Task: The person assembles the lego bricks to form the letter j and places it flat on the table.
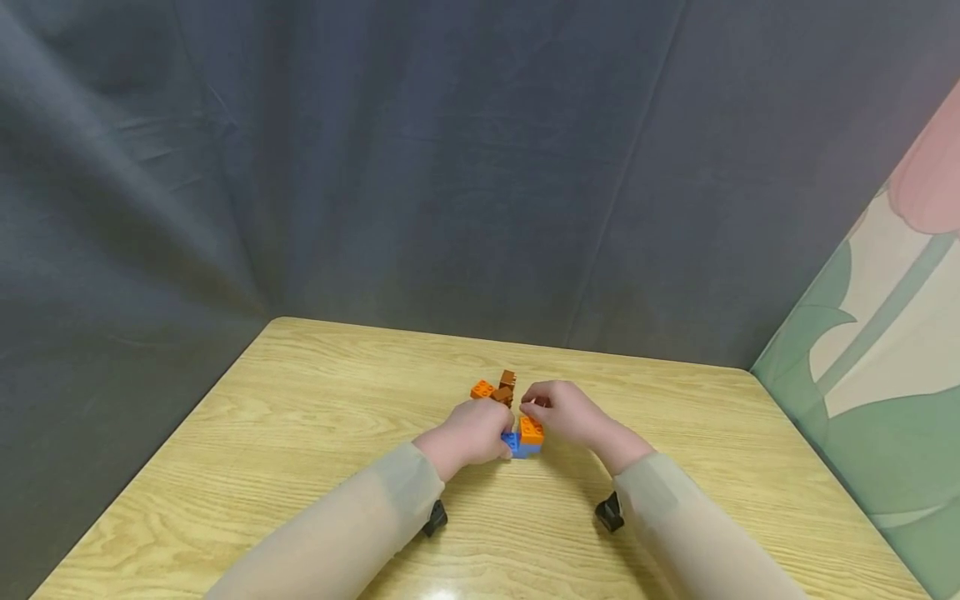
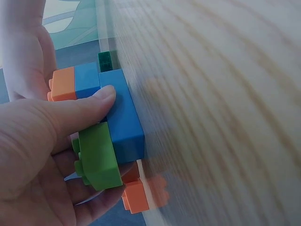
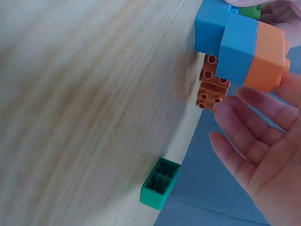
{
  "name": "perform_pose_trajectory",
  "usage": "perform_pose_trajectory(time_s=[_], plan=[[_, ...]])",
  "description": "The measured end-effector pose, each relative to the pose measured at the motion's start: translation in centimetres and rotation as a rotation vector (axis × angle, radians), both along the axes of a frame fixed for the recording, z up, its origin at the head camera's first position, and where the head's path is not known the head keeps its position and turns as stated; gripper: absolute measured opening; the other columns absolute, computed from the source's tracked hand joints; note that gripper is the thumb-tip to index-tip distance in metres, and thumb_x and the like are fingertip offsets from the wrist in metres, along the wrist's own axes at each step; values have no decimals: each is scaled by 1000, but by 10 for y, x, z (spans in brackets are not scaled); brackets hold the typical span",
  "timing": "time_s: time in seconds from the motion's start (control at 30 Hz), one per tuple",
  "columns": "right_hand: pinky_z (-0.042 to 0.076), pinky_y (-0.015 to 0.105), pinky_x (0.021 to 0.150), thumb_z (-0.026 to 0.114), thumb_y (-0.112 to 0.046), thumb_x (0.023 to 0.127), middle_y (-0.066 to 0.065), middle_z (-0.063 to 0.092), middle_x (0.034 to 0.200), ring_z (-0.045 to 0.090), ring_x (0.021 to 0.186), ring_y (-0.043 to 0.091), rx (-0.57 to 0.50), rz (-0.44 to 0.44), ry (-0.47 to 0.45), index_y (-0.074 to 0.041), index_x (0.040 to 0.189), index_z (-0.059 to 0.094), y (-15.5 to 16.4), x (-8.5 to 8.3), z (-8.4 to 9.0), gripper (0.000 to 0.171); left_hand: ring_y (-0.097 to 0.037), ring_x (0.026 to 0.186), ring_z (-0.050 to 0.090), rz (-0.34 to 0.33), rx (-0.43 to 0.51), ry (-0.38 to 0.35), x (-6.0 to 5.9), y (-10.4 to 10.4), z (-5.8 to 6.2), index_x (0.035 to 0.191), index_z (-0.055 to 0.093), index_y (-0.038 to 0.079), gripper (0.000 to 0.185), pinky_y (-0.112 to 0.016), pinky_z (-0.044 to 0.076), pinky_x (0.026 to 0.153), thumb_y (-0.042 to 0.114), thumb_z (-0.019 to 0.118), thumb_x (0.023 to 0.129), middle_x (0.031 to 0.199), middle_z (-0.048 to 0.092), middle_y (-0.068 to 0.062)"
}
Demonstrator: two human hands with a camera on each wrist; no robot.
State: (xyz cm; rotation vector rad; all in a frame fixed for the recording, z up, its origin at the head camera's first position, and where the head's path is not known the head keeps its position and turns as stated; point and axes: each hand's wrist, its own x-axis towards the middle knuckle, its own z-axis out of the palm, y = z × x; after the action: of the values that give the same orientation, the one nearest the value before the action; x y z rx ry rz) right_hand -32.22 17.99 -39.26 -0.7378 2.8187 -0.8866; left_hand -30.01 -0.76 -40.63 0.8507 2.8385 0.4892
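Observation:
My left hand (image 1: 471,429) grips a small build of toy building bricks low over the table. Its thumb presses along a long blue brick (image 2: 122,117), and the fingers curl round a light green brick (image 2: 99,155) on that brick's studded side. At the end nearer the right hand, another blue brick (image 3: 237,49) carries an orange brick (image 3: 266,56), studs outward. My right hand (image 1: 566,412) is beside this orange end, its fingers loosely bent, with fingertips right at the orange brick and no brick enclosed in them.
Beyond the hands lie brown bricks (image 1: 507,380) and another orange brick (image 1: 482,389). A dark green brick (image 3: 160,183) lies with its hollow underside showing. The wooden table (image 1: 315,400) ends at a grey curtain (image 1: 450,208); a flower-patterned cloth (image 1: 885,350) hangs at the right.

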Motion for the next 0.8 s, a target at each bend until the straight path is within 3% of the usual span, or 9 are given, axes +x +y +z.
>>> perform_pose_trajectory(time_s=[0.1, 0.27, 0.47, 0.63, 0.8], plan=[[48, 32, 63, 69, -10, 93, 0, 62, 82, 55, 69, 16, 47, -27, 46, -6, 103, 71, -5, -5, 2, 11, -12, 52, 31, 2, 2, -6, 0, 0, 1, 66, 54, 16, 34, -28, 27, 54, 27, 81, 84, 58, 28, 5], [48, 35, 68, 75, -5, 86, 5, 61, 93, 55, 77, 20, 139, -50, 117, -7, 109, 70, -12, -14, 4, 24, -12, 53, 32, 5, 9, -12, 0, 1, 2, 66, 55, 16, 33, -28, 27, 55, 26, 81, 84, 59, 29, 5], [49, 40, 78, 74, -6, 87, 8, 60, 105, 57, 90, 24, 189, -53, 107, -14, 118, 69, -21, -21, 3, 32, -12, 53, 29, 2, 13, -18, 1, 1, 3, 65, 54, 17, 34, -28, 25, 55, 27, 81, 84, 59, 25, 5], [49, 41, 86, 79, -10, 85, 7, 61, 110, 59, 98, 25, 237, -12, 112, -16, 116, 69, -27, -25, 0, 34, -12, 53, 28, 0, 17, -18, 2, 0, 3, 67, 56, 16, 32, -28, 25, 55, 27, 81, 84, 59, 25, 5], [48, 40, 87, 78, -6, 84, 4, 62, 106, 58, 94, 23, 234, 11, 90, -16, 112, 72, -30, -27, -1, 31, -12, 52, 27, 0, 12, -17, 2, -1, 2, 68, 56, 16, 32, -28, 25, 54, 28, 82, 83, 59, 24, 5]])
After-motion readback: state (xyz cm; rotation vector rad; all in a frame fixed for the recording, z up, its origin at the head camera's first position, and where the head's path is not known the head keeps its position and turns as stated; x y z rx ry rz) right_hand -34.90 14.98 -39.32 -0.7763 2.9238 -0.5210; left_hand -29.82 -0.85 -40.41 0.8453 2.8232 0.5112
